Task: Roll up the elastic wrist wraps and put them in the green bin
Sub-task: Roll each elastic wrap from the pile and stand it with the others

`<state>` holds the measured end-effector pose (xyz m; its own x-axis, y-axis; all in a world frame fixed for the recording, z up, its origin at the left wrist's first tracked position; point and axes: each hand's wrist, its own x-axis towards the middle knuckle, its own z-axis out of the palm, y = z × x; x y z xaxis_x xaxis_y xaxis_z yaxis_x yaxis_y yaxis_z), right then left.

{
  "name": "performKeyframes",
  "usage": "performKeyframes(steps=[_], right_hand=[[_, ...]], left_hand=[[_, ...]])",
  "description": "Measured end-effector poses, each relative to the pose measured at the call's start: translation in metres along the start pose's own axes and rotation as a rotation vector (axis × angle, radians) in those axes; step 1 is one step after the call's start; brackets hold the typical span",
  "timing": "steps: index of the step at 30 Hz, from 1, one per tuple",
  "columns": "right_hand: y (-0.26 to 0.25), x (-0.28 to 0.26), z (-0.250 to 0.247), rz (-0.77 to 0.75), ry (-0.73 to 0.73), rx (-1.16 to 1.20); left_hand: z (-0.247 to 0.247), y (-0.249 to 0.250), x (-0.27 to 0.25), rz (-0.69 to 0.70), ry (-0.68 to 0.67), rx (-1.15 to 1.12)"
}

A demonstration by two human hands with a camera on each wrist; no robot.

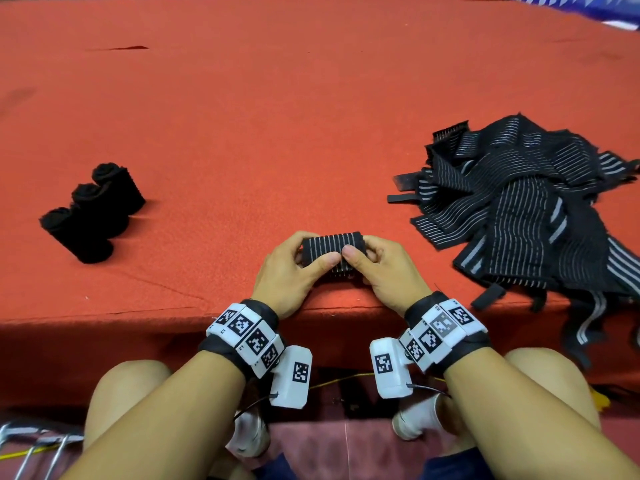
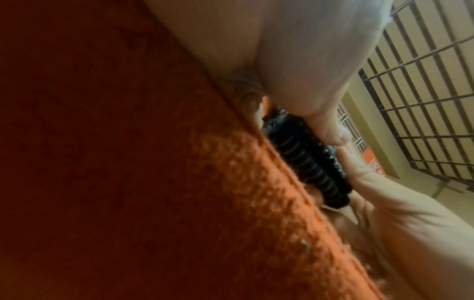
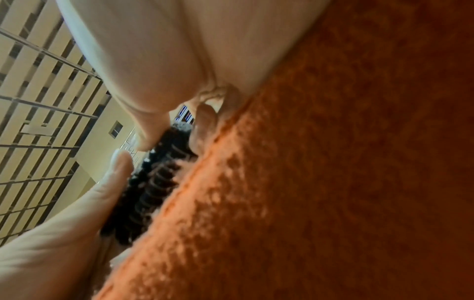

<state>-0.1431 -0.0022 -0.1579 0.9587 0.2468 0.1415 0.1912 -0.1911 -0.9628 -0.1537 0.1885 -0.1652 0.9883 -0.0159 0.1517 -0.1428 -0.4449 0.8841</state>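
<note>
A black elastic wrist wrap with thin white stripes (image 1: 332, 249) is rolled into a short cylinder near the front edge of the red table (image 1: 277, 116). My left hand (image 1: 294, 265) grips its left end and my right hand (image 1: 377, 265) grips its right end, both thumbs pressing on top. The left wrist view shows the ribbed roll (image 2: 307, 162) between thumb and fingers; in the right wrist view the roll (image 3: 153, 182) lies against the red cloth. Three rolled black wraps (image 1: 93, 211) lie at the left. No green bin is in view.
A loose pile of unrolled black striped wraps (image 1: 530, 209) lies at the right, some straps hanging over the table's front edge. The person's knees and white shoes are below the edge. A barred window shows in both wrist views.
</note>
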Motion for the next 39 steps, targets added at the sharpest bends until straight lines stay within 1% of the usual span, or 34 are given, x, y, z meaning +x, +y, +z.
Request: performKeyframes(steps=[3, 8, 10, 11, 13, 14, 15, 17, 20, 23, 26, 30, 34, 39], right_hand=[[-0.004, 0.000, 0.003, 0.027, 0.028, -0.029], [-0.009, 0.003, 0.009, 0.082, 0.056, -0.090], [-0.008, 0.006, 0.013, 0.087, 0.125, -0.084], [-0.009, 0.008, 0.015, 0.099, 0.189, -0.113], [-0.016, 0.009, 0.022, 0.107, 0.339, -0.252], [-0.023, 0.010, 0.027, 0.076, 0.379, -0.311], [-0.031, 0.011, 0.035, 0.033, 0.375, -0.339], [-0.046, 0.016, 0.055, -0.029, 0.285, -0.354], [-0.067, 0.027, 0.089, -0.060, 0.136, -0.300], [-0.084, 0.038, 0.126, -0.098, -0.001, -0.267], [-0.095, 0.045, 0.168, -0.146, -0.141, -0.283], [-0.105, 0.051, 0.229, -0.147, -0.322, -0.246], [-0.110, 0.049, 0.278, -0.162, -0.451, -0.228], [-0.109, 0.050, 0.315, -0.152, -0.528, -0.250]], left_hand=[[0.000, 0.000, 0.001, -0.042, -0.013, -0.012], [0.000, 0.002, 0.003, -0.092, 0.012, -0.063], [-0.001, 0.005, 0.000, -0.060, 0.054, -0.025], [-0.002, 0.007, -0.001, -0.048, 0.091, -0.015], [-0.006, 0.008, -0.005, -0.041, 0.162, -0.054], [-0.010, 0.008, -0.006, -0.045, 0.184, -0.078], [-0.014, 0.009, -0.007, -0.048, 0.194, -0.105], [-0.026, 0.010, -0.011, -0.060, 0.213, -0.160], [-0.058, 0.007, -0.019, -0.053, 0.275, -0.177], [-0.099, -0.005, -0.033, -0.057, 0.369, -0.124], [-0.138, -0.020, -0.054, -0.085, 0.450, -0.072], [-0.185, -0.037, -0.080, -0.122, 0.589, -0.070], [-0.220, -0.056, -0.097, -0.181, 0.689, -0.138], [-0.249, -0.074, -0.103, -0.248, 0.699, -0.044]])
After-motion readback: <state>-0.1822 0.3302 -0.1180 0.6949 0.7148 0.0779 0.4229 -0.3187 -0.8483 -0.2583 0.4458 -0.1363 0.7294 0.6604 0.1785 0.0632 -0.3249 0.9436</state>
